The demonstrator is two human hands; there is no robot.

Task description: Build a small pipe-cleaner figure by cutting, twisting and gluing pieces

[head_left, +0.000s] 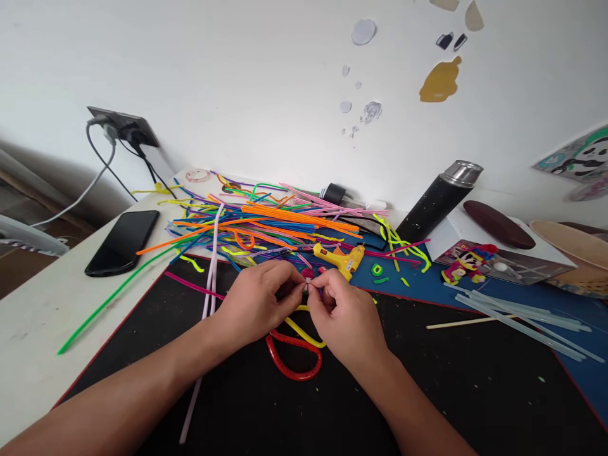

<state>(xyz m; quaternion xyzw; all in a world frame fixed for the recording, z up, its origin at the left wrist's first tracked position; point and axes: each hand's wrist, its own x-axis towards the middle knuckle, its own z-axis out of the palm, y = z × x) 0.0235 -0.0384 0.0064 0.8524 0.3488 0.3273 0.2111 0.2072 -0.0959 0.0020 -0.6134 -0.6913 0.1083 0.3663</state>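
My left hand [256, 301] and my right hand [349, 320] meet above the black mat [418, 392], thumbs and forefingers pinched together. Between the fingertips is something tiny that I cannot make out. Just behind them shows a small dark pink piece [308, 273], partly covered by the fingers. Below my hands lies a tool with a red loop handle [295, 378] and a yellow loop handle [304, 332]; its other end is hidden. A yellow glue gun [339, 256] rests right behind my right hand.
Many coloured pipe cleaners [280, 218] are heaped along the wall. A phone [122, 244] lies at the left. On the right are glue sticks [527, 320], a small colourful figure [468, 265] and a black flask [439, 196]. Green scraps [377, 270] sit beside the glue gun.
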